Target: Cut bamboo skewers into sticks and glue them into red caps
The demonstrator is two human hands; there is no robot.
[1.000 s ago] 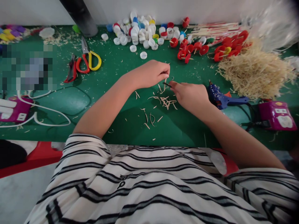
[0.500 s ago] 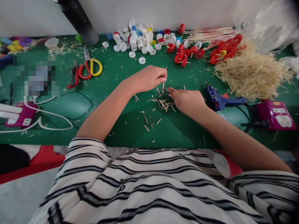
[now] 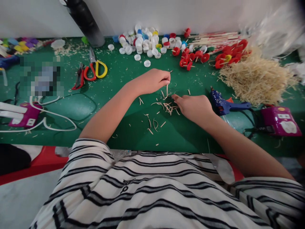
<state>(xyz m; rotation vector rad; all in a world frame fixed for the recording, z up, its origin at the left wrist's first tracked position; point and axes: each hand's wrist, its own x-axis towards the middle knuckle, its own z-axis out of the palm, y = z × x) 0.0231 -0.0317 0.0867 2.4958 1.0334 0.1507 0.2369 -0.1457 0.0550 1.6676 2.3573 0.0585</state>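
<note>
My left hand (image 3: 156,80) is closed in a pinch around a thin wooden stick (image 3: 167,89), which points down toward the table. Close by on the right, my right hand (image 3: 194,106) is closed on a small dark blade (image 3: 170,96); most of it is hidden by the fingers. The blade's tip is near the lower end of the stick, but I cannot tell whether they touch. Thin pale wood shavings (image 3: 169,108) lie in a loose heap below the two hands, with more curls scattered toward my body.
Bottle caps (image 3: 143,43) are piled at the back, beside red caps on sticks (image 3: 190,57). Wood straw (image 3: 258,79), a blue glue gun (image 3: 220,103) and a purple power socket (image 3: 281,121) are right. Scissors (image 3: 95,68), red-handled pliers (image 3: 79,78) and a black bottle (image 3: 87,24) are left.
My right hand has moved slightly toward my body with the blade. The left hand keeps its pinch on the stick. The whole view has shifted a little.
</note>
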